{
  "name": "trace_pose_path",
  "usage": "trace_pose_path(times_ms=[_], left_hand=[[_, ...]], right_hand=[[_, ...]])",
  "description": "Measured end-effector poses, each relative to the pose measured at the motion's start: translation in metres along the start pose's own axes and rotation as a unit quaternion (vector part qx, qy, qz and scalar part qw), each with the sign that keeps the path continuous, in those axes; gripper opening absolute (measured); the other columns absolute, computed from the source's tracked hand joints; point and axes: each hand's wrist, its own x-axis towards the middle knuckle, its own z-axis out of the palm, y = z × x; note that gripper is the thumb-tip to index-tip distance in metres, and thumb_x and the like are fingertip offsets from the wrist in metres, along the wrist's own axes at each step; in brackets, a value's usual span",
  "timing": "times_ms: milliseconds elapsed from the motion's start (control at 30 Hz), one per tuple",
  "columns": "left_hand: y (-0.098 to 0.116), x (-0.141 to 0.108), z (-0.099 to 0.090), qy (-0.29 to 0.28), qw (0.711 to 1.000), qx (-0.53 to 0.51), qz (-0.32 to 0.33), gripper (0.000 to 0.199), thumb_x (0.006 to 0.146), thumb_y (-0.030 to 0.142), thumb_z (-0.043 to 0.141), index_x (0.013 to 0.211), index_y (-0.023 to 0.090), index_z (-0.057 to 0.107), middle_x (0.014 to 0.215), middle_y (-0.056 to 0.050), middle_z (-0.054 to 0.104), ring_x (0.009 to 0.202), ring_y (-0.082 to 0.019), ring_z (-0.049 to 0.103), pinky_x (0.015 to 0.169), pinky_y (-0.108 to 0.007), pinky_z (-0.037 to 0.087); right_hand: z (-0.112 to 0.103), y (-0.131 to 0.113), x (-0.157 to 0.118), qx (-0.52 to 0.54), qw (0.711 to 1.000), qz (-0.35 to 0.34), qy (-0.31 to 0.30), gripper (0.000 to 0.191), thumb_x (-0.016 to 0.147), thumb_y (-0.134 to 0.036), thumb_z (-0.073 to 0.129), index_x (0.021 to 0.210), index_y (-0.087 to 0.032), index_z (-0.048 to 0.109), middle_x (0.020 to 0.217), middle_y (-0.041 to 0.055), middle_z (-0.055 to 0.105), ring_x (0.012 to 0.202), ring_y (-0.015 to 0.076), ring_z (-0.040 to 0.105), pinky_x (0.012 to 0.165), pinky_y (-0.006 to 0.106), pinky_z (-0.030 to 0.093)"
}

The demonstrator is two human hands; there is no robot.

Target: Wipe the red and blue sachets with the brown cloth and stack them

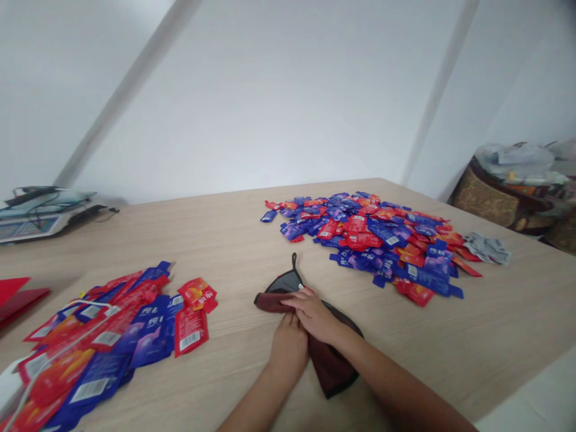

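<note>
A dark brown cloth (330, 366) with black edging lies partly folded over on the table in front of me. Its grey inner side shows at the far end, where a small black loop (294, 260) sticks out. My left hand (290, 343) is closed on the cloth near the fold, with its fingertips partly hidden. Just over it, my right hand (316, 313) crosses from the right and grips the folded edge, its thumb side close to the left knuckles. The cloth under both hands is partly covered.
A wide heap of red and blue sachets (360, 231) spreads at the back right, beside a grey crumpled cloth (487, 248). More sachets (103, 336) lie at the left with a white cord across them. A red folder (20, 303) and papers (45, 213) are farther left.
</note>
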Motion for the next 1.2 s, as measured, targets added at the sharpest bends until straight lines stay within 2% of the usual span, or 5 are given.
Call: trace_pose_path(times_ms=[367, 600, 733, 867, 1200], left_hand=[[-0.006, 0.002, 0.006, 0.019, 0.999, 0.042, 0.005, 0.041, 0.082, 0.011, 0.04, 0.12, 0.006, 0.055, 0.128, -0.019, 0.054, 0.118, -0.026, 0.05, 0.099, -0.041, 0.04], [-0.008, 0.002, 0.011, 0.113, 0.991, -0.068, -0.004, 0.043, 0.083, 0.012, 0.039, 0.126, 0.009, 0.044, 0.126, -0.017, 0.051, 0.12, -0.025, 0.046, 0.1, -0.045, 0.04], [-0.011, 0.001, 0.015, 0.109, 0.99, -0.093, 0.007, 0.055, 0.078, 0.007, 0.039, 0.133, 0.007, 0.036, 0.133, -0.02, 0.044, 0.127, -0.027, 0.039, 0.103, -0.047, 0.038], [-0.012, 0.011, 0.016, 0.086, 0.991, -0.098, 0.023, 0.052, 0.086, 0.015, 0.035, 0.137, 0.008, 0.03, 0.14, -0.018, 0.039, 0.132, -0.025, 0.034, 0.106, -0.045, 0.035], [0.004, 0.036, 0.02, 0.0, 1.0, -0.01, 0.018, 0.054, 0.088, 0.031, 0.037, 0.135, 0.004, 0.039, 0.141, -0.019, 0.039, 0.134, -0.028, 0.031, 0.107, -0.046, 0.03]], right_hand=[[-0.019, 0.049, -0.003, -0.212, 0.961, 0.17, 0.04, 0.054, 0.078, -0.006, 0.041, 0.128, -0.023, 0.051, 0.141, 0.0056, 0.042, 0.119, 0.0263, 0.037, 0.094, 0.044, 0.033], [-0.011, 0.062, -0.011, 0.002, 0.996, 0.062, 0.062, 0.046, 0.08, -0.009, 0.039, 0.117, -0.025, 0.061, 0.119, 0.0047, 0.062, 0.109, 0.0203, 0.052, 0.101, 0.043, 0.034], [-0.021, 0.062, -0.009, 0.211, 0.948, 0.09, 0.221, 0.038, 0.081, -0.018, 0.043, 0.111, -0.023, 0.066, 0.112, 0.0058, 0.066, 0.105, 0.0224, 0.058, 0.095, 0.042, 0.041], [-0.045, 0.062, -0.011, 0.116, 0.909, 0.102, 0.388, 0.039, 0.084, -0.021, 0.04, 0.116, -0.025, 0.062, 0.12, 0.0045, 0.061, 0.114, 0.0225, 0.049, 0.101, 0.043, 0.035], [-0.024, 0.062, -0.006, -0.042, 0.986, 0.122, 0.102, 0.046, 0.084, -0.009, 0.036, 0.12, -0.022, 0.059, 0.124, 0.0065, 0.058, 0.116, 0.0181, 0.046, 0.1, 0.037, 0.036]])
